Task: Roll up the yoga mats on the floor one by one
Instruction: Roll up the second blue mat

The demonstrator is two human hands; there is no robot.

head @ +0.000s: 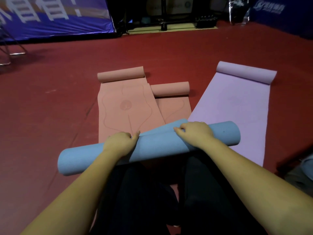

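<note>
A blue yoga mat [155,145] lies almost fully rolled across my lap, slanting up to the right, with a loose flap at its top edge. My left hand [121,143] grips the roll left of its middle, fingers curled over the far side. My right hand [194,132] grips the flap edge right of the middle. Beyond it, a pink mat [125,107] lies flat with its far end curled. A second pink mat [172,106] partly overlaps it, also curled at the far end. A purple mat [237,106] lies at the right, its far end rolled.
The red floor [50,99] spreads all round the mats. A blue banner [55,17] stands at the back left, dark equipment [169,16] at the back centre. Metal chair legs [10,48] show at the far left. My dark-trousered legs [169,192] are below the roll.
</note>
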